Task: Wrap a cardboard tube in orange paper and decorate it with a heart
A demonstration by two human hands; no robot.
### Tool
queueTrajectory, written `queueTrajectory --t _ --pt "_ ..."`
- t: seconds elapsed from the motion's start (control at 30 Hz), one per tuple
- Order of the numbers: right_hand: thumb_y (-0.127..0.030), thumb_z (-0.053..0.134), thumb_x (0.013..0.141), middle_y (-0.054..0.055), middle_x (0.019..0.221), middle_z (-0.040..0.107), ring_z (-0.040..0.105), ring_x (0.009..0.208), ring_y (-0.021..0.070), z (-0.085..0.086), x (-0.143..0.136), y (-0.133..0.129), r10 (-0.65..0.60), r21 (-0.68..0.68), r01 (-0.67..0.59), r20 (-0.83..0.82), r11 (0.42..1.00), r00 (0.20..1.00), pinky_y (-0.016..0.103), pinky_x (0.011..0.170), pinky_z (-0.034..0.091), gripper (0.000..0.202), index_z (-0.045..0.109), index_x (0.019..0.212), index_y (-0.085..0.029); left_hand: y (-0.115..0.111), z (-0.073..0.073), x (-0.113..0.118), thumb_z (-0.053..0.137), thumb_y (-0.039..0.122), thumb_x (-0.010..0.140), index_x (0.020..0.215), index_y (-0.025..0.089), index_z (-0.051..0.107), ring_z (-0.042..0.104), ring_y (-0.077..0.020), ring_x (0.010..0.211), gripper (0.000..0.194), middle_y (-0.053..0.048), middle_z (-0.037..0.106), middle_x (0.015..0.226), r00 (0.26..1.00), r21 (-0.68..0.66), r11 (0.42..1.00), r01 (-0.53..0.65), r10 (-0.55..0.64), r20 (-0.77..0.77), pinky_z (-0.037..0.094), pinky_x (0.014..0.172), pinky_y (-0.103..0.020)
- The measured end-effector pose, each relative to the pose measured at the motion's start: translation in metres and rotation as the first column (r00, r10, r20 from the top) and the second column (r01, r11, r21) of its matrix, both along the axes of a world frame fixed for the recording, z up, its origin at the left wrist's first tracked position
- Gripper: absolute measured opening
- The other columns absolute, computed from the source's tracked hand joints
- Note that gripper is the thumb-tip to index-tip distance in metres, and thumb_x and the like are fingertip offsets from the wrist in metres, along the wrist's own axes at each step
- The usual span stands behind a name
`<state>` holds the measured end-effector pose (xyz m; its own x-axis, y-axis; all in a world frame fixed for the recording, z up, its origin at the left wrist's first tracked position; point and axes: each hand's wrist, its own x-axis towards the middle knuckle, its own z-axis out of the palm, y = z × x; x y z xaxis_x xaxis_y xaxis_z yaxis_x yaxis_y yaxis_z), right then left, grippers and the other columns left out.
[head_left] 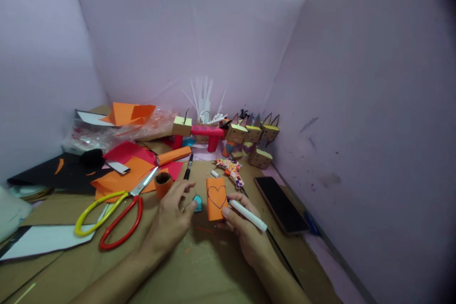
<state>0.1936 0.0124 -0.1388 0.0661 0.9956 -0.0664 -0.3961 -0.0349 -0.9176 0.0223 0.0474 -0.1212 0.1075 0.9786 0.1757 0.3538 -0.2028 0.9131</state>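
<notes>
My right hand [245,232] grips an orange paper-covered piece [215,211] with a dark heart outline drawn on its face. Between the same fingers sits a white marker [251,214], its dark tip near the piece's right edge. My left hand [174,211] is open, thumb and fingers apart, just left of a small blue cutout [198,203] with a dark outline. The thumb tip is at the cutout's edge; whether it touches, I cannot tell. Behind the left hand stands an orange paper tube [163,184]. A white marker cap [214,174] lies beyond the orange piece.
Scissors [133,194] with yellow and red handles lie left, near orange paper [124,175] and black paper [53,173]. A phone [281,204] lies right. Behind are a craft knife [188,166], a red figure [208,131] and several box-headed figures [237,133]. Cardboard [199,270] covers the table.
</notes>
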Motion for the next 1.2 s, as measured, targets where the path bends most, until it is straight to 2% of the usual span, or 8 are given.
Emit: queueTrajectory --t 0.1,0.2,0.4,0.53,0.7,0.97,1.1,1.2 --pt "-0.029 0.075 0.064 -0.003 0.078 0.059 0.061 0.064 0.0131 -0.001 -0.001 0.001 -0.013 0.001 0.013 -0.009 1.000 1.000 0.028 0.060 0.055 0.038 0.051 0.092 -0.021 -0.006 0.002 0.005 0.067 0.034 0.066 0.112 0.015 0.048 0.058 -0.0211 0.086 0.053 -0.011 0.058 0.103 0.929 -0.225 0.949 0.219 -0.132 0.344 0.047 0.078 -0.035" --pt "-0.029 0.076 0.062 -0.004 0.072 0.060 0.062 0.065 0.0145 -0.001 -0.002 0.001 -0.010 0.005 0.010 -0.013 1.000 1.000 0.029 0.061 0.055 0.040 0.050 0.092 -0.021 -0.011 -0.002 0.010 0.075 0.028 0.058 0.122 0.018 0.041 0.059 -0.0210 0.086 0.073 -0.011 0.056 0.109 0.787 -0.293 0.863 0.412 -0.174 0.592 0.048 0.066 -0.029" --pt "-0.029 0.075 0.063 -0.003 0.074 0.062 0.061 0.057 0.0121 0.000 -0.005 -0.001 0.064 0.042 -0.064 0.000 0.997 0.998 0.028 0.058 0.054 0.038 0.050 0.090 -0.021 -0.011 -0.009 0.013 0.070 0.026 0.068 0.111 0.018 0.057 0.057 -0.0156 0.078 0.046 -0.009 0.061 0.103 0.573 -0.261 0.724 0.639 -0.221 0.789 0.040 0.055 -0.022" --pt "-0.029 0.075 0.064 -0.003 0.075 0.063 0.062 0.059 0.0125 0.002 -0.007 -0.002 0.115 0.070 -0.114 -0.016 0.991 0.993 0.027 0.058 0.054 0.038 0.049 0.090 -0.020 -0.005 -0.013 0.012 0.075 0.030 0.063 0.100 0.016 0.063 0.056 -0.0145 0.073 0.041 -0.006 0.063 0.088 0.529 -0.252 0.704 0.663 -0.204 0.824 0.038 0.056 -0.021" --pt "-0.029 0.075 0.065 -0.006 0.066 0.061 0.063 0.054 0.0117 0.002 -0.009 -0.001 0.092 0.081 -0.094 0.029 0.992 0.995 0.024 0.054 0.054 0.039 0.047 0.090 -0.020 -0.001 -0.014 0.010 0.076 0.029 0.063 0.102 0.016 0.063 0.056 -0.0165 0.077 0.043 -0.006 0.062 0.088 0.472 -0.207 0.672 0.711 -0.237 0.849 0.040 0.064 -0.024" --pt "-0.034 0.079 0.057 -0.005 0.068 0.062 0.061 0.047 0.0106 0.003 -0.013 0.001 0.084 0.024 -0.085 0.027 0.996 0.996 0.021 0.044 0.051 0.044 0.048 0.084 -0.018 0.003 -0.016 0.006 0.077 0.029 0.061 0.104 0.015 0.063 0.056 -0.0141 0.069 0.048 -0.007 0.064 0.089 0.408 -0.172 0.625 0.762 -0.256 0.876 0.038 0.054 -0.021" --pt "-0.043 0.071 0.068 -0.002 0.062 0.065 0.061 0.047 0.0113 0.007 -0.005 -0.003 -0.069 0.099 0.058 0.109 0.993 0.992 0.021 0.047 0.049 0.036 0.052 0.085 -0.018 0.001 -0.014 0.005 0.076 0.030 0.063 0.106 0.015 0.062 0.060 -0.0160 0.074 0.048 -0.009 0.066 0.093 0.400 -0.205 0.637 0.743 -0.177 0.899 0.046 0.064 -0.025" --pt "-0.046 0.061 0.077 0.001 0.064 0.068 0.063 0.052 0.0128 0.006 0.004 -0.009 -0.172 0.250 0.122 0.187 0.960 0.967 0.023 0.051 0.051 0.032 0.060 0.091 -0.017 -0.003 -0.013 0.004 0.074 0.028 0.066 0.100 0.011 0.063 0.061 -0.0176 0.077 0.039 -0.010 0.067 0.092 0.420 -0.259 0.638 0.725 -0.111 0.901 0.049 0.071 -0.031"
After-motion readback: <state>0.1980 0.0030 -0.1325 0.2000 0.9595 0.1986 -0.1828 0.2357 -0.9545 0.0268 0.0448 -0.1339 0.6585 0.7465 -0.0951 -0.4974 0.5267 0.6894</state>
